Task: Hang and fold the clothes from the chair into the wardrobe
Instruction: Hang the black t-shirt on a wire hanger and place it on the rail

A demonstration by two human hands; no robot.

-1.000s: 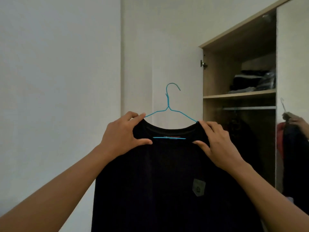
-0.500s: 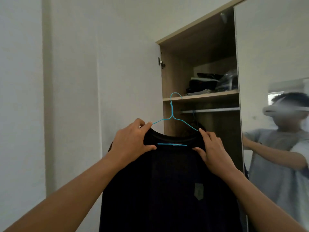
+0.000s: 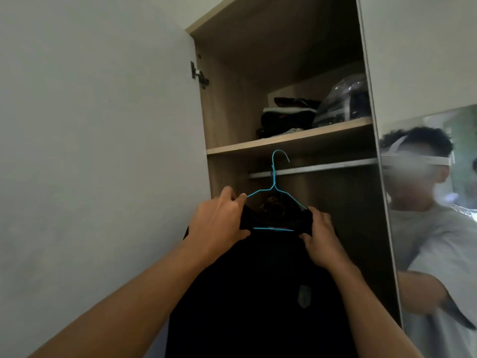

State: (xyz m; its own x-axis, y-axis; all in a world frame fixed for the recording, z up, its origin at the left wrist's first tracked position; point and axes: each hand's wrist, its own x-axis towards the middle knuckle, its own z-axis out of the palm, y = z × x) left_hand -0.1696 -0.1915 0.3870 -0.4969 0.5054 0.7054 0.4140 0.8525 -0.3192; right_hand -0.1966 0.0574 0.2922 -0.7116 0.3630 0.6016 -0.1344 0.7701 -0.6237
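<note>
Forearms rise from below. The left hand (image 3: 219, 223) and right hand (image 3: 322, 239) each pinch 1 shoulder of a black T-shirt (image 3: 258, 293) draped on a blue wire hanger (image 3: 273, 180). The shirt hangs at the open wardrobe (image 3: 224, 112), with the hanger's hook crossing in front of the metal rail (image 3: 322, 167). Above, 1 shelf (image 3: 289, 142) carries folded clothes (image 3: 286, 117).

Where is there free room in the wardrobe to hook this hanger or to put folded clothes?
The rail looks bare from the hook of the blue hanger rightwards to the mirrored door. On the shelf, only the left end, beside the side wall, looks free; folded clothes and a plastic-wrapped bundle crowd the rest.
</note>
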